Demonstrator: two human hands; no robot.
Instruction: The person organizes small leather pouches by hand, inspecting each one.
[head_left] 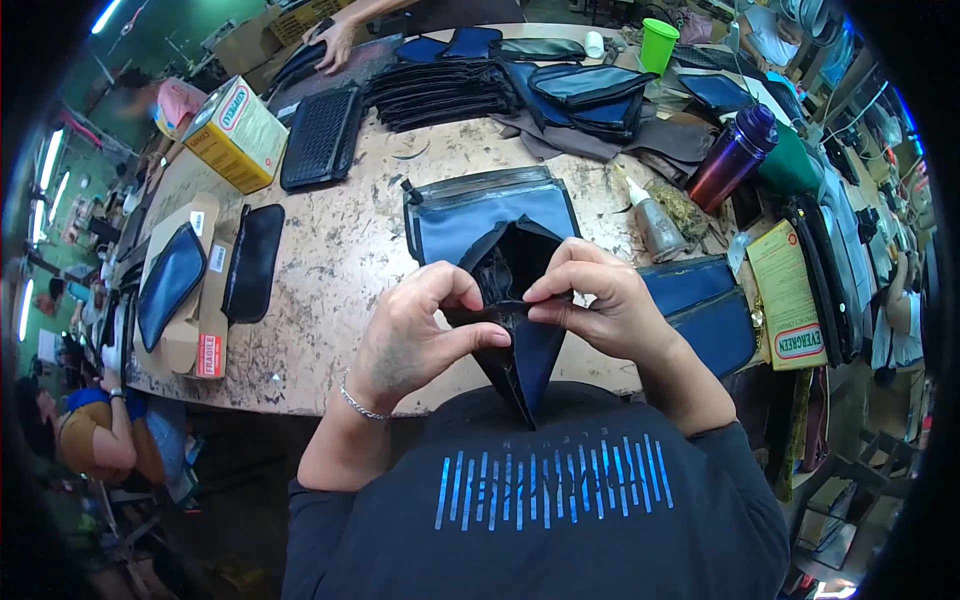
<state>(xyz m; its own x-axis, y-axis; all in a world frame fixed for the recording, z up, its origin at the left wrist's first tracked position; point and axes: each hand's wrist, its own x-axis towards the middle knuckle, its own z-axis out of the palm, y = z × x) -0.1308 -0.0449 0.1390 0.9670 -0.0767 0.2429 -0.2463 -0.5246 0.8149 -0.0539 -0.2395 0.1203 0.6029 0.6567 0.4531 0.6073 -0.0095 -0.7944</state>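
A dark pouch with a blue panel (541,358) is pinched between both hands near the table's front edge, its mouth spread and its narrow end hanging down. My left hand (410,340), with a chain bracelet at the wrist, grips the pouch's left edge between thumb and fingers. On the opposite edge, my right hand (598,298) pinches the material with thumb and forefinger. The black lining shows inside the opening. Just behind the pouch lies a flat blue piece with black edging (450,222). Another blue piece (708,318) rests beside my right forearm.
Stacked black pieces (440,92) and blue pouches (590,95) lie at the back. A purple bottle (730,160), a glue bottle (657,228) and an Evergreen box (790,290) stand right. Leftward are a yellow tin (225,135) and a carton (205,300). Another person's hand (337,45) reaches in.
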